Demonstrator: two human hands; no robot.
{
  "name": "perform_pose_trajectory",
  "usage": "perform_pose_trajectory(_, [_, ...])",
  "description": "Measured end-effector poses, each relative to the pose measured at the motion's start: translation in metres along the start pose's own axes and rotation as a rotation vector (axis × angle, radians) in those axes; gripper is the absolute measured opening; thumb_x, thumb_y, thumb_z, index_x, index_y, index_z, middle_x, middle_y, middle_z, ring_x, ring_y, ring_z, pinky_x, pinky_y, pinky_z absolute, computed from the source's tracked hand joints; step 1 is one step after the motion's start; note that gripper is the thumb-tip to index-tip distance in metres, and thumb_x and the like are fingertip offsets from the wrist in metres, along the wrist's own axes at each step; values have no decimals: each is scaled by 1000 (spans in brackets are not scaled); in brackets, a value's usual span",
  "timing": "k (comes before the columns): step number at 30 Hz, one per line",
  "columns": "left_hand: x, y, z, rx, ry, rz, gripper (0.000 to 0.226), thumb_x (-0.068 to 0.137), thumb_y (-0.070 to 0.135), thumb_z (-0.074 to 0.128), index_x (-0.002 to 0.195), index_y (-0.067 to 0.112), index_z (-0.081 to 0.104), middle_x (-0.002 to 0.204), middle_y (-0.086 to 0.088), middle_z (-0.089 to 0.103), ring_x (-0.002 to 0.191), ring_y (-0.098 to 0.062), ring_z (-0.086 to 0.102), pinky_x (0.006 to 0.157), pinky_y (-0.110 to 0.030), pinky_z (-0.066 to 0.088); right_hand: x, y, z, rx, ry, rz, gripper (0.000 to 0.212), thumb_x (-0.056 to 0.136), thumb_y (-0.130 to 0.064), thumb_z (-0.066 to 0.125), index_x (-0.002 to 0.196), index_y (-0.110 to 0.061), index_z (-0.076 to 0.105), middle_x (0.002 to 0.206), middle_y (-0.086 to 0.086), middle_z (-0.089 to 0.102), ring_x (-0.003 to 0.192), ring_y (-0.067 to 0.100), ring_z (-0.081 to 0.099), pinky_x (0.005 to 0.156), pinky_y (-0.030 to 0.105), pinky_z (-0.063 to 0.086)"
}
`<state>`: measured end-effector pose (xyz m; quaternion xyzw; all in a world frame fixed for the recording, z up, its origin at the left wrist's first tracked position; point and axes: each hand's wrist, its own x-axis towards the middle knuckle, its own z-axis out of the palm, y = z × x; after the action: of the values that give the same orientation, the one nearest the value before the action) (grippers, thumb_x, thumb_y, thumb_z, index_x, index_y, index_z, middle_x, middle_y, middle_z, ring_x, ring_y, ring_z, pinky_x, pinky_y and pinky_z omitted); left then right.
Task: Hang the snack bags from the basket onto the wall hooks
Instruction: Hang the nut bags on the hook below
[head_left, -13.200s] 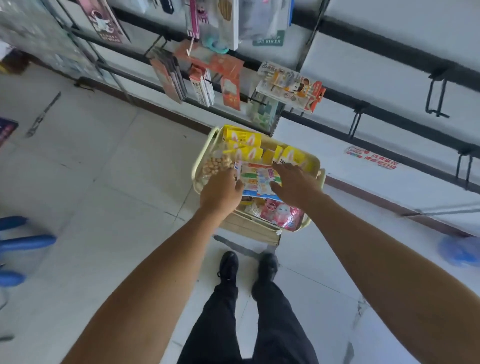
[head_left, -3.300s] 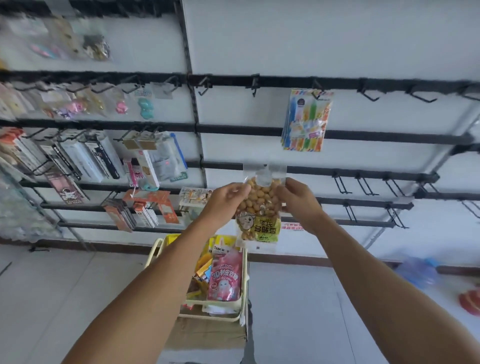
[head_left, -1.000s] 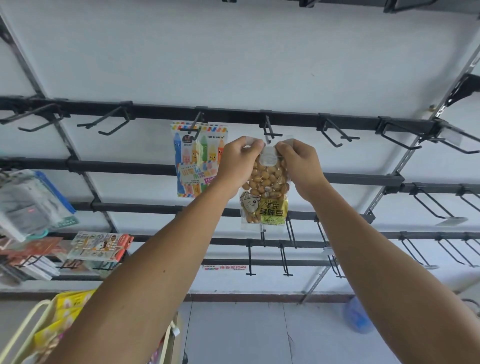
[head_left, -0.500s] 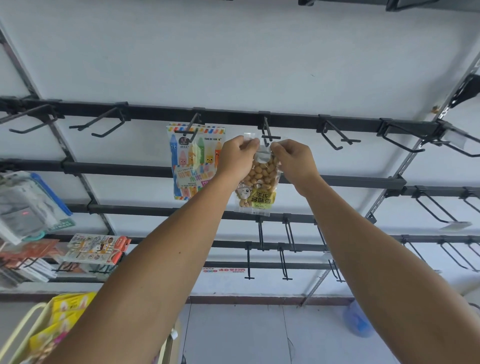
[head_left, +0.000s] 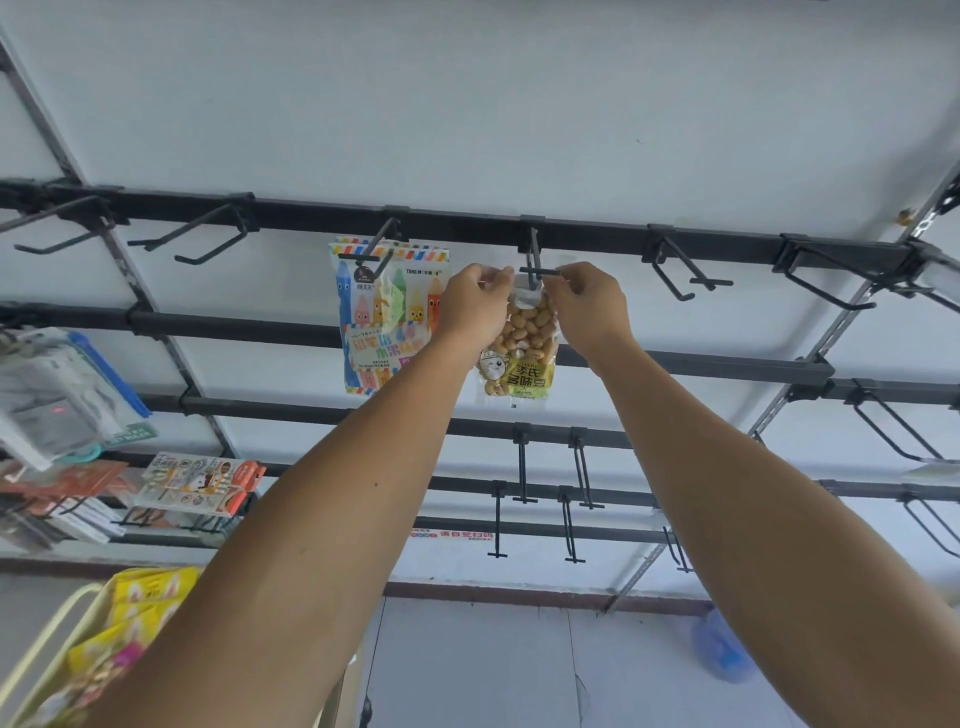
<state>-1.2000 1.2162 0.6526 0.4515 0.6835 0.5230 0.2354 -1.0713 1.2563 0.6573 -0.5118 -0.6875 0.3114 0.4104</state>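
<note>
A clear bag of peanuts (head_left: 522, 353) with a yellow label hangs between both raised hands. My left hand (head_left: 475, 301) pinches its top left corner and my right hand (head_left: 589, 301) pinches its top right corner. The bag's top edge is level with the tip of a black wall hook (head_left: 535, 262) on the upper rail. A colourful snack bag (head_left: 387, 322) hangs on the hook to the left. The cream basket (head_left: 67, 623) with yellow snack bags shows at the bottom left.
Bare black hooks (head_left: 680, 270) line the upper rail on both sides, and more hooks (head_left: 522, 467) hang on lower rails. Other packaged goods (head_left: 197, 480) fill hooks at the left. A blue object (head_left: 719, 652) lies on the floor at lower right.
Both hands have lifted the peanut bag from below the rail up to the hook's tip. The view has barely shifted.
</note>
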Motion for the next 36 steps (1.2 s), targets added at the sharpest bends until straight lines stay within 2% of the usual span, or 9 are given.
perform_pose_trajectory(3, [-8,-6,-2,58,-29,5,44,103,40,49,140,16,48,135,-3,56,114,-20,56,77,-23,45,-6,6,0,-2,-1,16,34,102,-30,50,132,-17,56,119,0,65,101,15,59,68,14,43])
perform_pose_trajectory(6, [-24,-17,-3,101,-85,3,55,104,35,49,151,14,32,146,-7,48,125,-25,53,89,-30,46,-21,14,1,6,-20,51,44,102,-28,48,144,-17,45,135,1,60,108,13,58,59,2,39])
perform_pose_trajectory(9, [-52,-33,-6,145,-114,89,54,101,24,56,150,13,34,145,-5,49,129,-23,52,95,-27,44,-49,21,6,-30,-9,73,48,102,-30,50,147,-16,41,140,3,56,120,18,58,83,20,43])
perform_pose_trajectory(11, [-75,-45,-12,214,-129,156,55,99,18,58,149,14,34,145,-4,46,131,-19,47,96,-21,36,-74,25,12,-141,11,22,45,102,-27,49,144,-14,44,139,4,57,124,21,55,90,27,43])
perform_pose_trajectory(13, [-97,-60,-22,295,-169,170,55,99,17,58,149,15,35,147,-5,44,132,-22,46,97,-25,38,-101,30,23,-294,14,-52,42,101,-25,49,141,-14,47,140,5,56,129,24,49,98,33,42])
perform_pose_trajectory(16, [-126,-89,-49,499,-224,157,49,100,27,56,146,19,40,151,-4,44,133,-25,49,100,-39,47,-146,32,46,-450,-49,-101,42,99,-24,49,140,-15,48,141,5,54,131,26,44,100,39,43])
perform_pose_trajectory(22, [-194,-163,-147,809,-266,256,41,101,38,52,136,18,54,139,-4,58,122,-26,58,95,-41,51,-240,14,115,-659,-211,-161,47,102,-33,45,146,-17,43,150,4,47,140,25,38,113,45,38])
perform_pose_trajectory(31, [-289,-296,-316,961,-292,-14,34,96,37,49,120,16,60,120,-5,64,109,-28,61,83,-42,52,-367,-20,265,-699,-564,-238,48,102,-36,43,147,-20,41,151,2,45,139,26,39,110,44,37])
perform_pose_trajectory(36, [-313,-352,-376,938,-246,-218,41,100,42,46,131,17,55,124,-4,61,114,-26,58,88,-43,51,-397,-28,334,-683,-736,-277,47,102,-37,43,146,-20,41,149,4,46,133,28,46,106,45,40])
